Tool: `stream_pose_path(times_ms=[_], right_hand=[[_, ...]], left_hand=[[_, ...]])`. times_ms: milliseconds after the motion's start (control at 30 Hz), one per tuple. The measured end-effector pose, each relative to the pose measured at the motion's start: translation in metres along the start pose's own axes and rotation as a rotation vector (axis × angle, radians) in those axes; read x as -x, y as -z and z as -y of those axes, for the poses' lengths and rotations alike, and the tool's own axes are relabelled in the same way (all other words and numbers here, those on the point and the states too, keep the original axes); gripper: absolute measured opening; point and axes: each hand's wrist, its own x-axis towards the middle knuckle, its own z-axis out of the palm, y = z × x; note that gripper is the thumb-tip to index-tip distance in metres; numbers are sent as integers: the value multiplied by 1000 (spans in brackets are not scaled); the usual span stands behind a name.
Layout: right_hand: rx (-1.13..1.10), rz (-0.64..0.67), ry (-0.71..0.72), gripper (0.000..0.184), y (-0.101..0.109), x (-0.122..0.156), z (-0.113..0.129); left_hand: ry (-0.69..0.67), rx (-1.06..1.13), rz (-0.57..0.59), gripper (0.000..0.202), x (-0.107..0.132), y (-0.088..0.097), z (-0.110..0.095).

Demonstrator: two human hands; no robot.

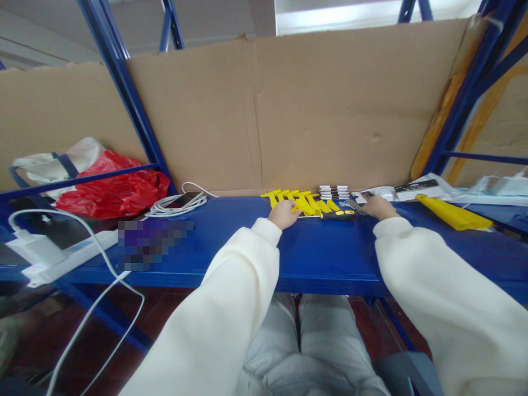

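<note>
My left hand (284, 214) rests at the near left edge of a group of yellow plastic pieces (305, 203), its fingers closed. What they hold, if anything, is hidden. Just right of it lies a screwdriver (338, 215) with a black and yellow handle, its thin shaft pointing toward that hand. My right hand (379, 208) is also closed, fingertips down by a small dark, flat item (356, 207) right of the screwdriver handle; the grip itself is too small to make out. Behind the screwdriver is a stack of small white and black packets (333, 192).
A yellow bag-like item (454, 213) and a white package (424, 188) lie to the right. On the left are coiled white cable (177, 206), a power strip (78, 256) and a red plastic bag (115, 184). Cardboard (330, 104) walls the back of the blue table (325, 258).
</note>
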Motion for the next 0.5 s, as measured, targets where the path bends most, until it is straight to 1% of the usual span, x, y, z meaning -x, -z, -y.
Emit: stream_pose_path(times_ms=[100,333,500], right_hand=[[80,58,-89,57,-1,1,6],[61,66,-80,56,-2,-2,4],[26,44,-60,61,-4,-3,2]], left_hand=[[0,0,2,25,1,1,-1],[-2,-28,20,26,3,3,-3],[-8,-27,12,25,2,3,-2]])
